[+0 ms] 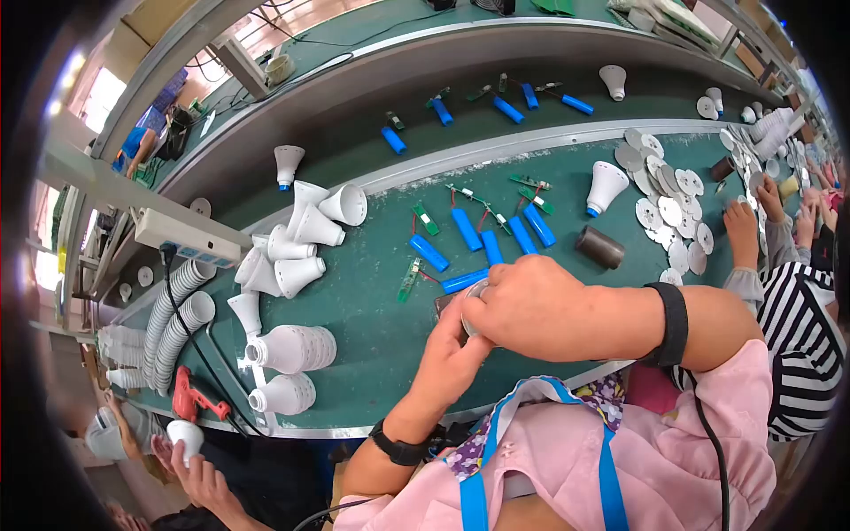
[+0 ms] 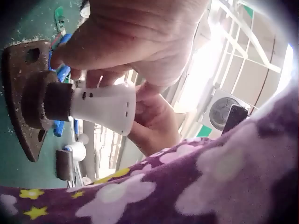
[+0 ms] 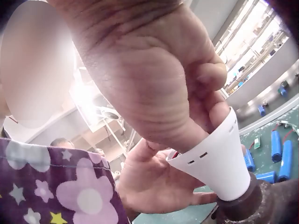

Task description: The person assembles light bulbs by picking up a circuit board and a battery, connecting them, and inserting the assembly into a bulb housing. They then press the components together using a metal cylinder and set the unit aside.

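Note:
A white lamp housing (image 3: 219, 163) stands with its narrow end in a dark round metal holder (image 2: 35, 100), wide mouth toward the person. My left hand (image 1: 447, 358) holds the housing from the side, its fingers passing behind it in the left wrist view. The right hand (image 1: 540, 305) is bent over the mouth, with thumb and finger reaching inside the rim in the right wrist view. Their tips are hidden in the housing, so I cannot tell what they hold. A greyish rounded edge (image 1: 472, 317) shows between the hands in the head view.
Blue battery cells (image 1: 465, 229) wired to green circuit boards (image 1: 425, 219) lie just beyond the hands. White housings (image 1: 297, 347) are stacked at left, near a red power tool (image 1: 188, 396). Metal discs (image 1: 670, 211) and a brown cylinder (image 1: 599, 247) lie at right. Other people sit alongside.

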Demonstrator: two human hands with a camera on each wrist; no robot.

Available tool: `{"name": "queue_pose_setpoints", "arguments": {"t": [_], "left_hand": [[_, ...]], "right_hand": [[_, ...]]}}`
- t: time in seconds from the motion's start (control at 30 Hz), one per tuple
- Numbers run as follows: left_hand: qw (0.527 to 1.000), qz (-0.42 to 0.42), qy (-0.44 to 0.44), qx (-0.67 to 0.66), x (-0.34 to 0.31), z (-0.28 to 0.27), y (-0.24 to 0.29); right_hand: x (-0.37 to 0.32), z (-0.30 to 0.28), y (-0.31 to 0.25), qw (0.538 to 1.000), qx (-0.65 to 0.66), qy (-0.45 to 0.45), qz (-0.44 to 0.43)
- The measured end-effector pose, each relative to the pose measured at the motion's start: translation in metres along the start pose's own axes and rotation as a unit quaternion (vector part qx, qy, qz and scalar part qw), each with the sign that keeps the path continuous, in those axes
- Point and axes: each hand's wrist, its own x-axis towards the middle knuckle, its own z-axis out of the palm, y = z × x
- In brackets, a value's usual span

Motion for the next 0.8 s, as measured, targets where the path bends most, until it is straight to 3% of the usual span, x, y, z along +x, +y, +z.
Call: {"name": "queue_pose_setpoints", "arguments": {"t": [0.1,0.2,0.27,0.33,0.37,0.43,0.53,0.63,0.7,0.77,0.8], "left_hand": [[1.0,-0.009,0.014,-0.025,-0.001,0.001,0.009],[0.999,0.006,0.008,-0.045,0.0,0.001,0.01],[0.998,0.006,0.01,-0.055,-0.001,0.003,0.014],[0.998,0.008,0.011,-0.061,0.0,0.003,0.012],[0.998,0.006,0.01,-0.062,0.0,0.004,0.011],[0.997,0.003,0.011,-0.07,0.003,0.007,0.009],[0.998,-0.003,0.016,-0.068,0.002,0.008,0.011],[0.998,-0.001,0.015,-0.066,0.001,0.006,0.011],[0.998,-0.001,0.012,-0.067,0.0,0.007,0.011],[0.998,-0.003,0.016,-0.064,0.002,0.008,0.011],[0.998,-0.002,0.019,-0.066,0.003,0.007,0.011]], "right_hand": [[-0.001,0.0,0.0,1.0,0.009,0.027,0.006],[-0.014,0.001,0.013,0.991,0.1,0.083,-0.016],[-0.035,0.009,0.03,0.915,0.201,0.348,0.036],[-0.056,0.054,0.055,0.854,0.139,0.434,0.251],[-0.062,0.077,0.064,0.855,0.136,0.433,0.25],[-0.073,0.11,0.069,0.9,-0.061,0.314,0.296],[-0.075,0.122,0.066,0.899,-0.12,0.298,0.298],[-0.087,0.138,0.081,0.892,-0.086,0.278,0.346],[-0.091,0.135,0.078,0.901,-0.059,0.27,0.334],[-0.09,0.122,0.071,0.881,0.058,0.365,0.296],[-0.086,0.102,0.061,0.883,0.058,0.363,0.293]]}}
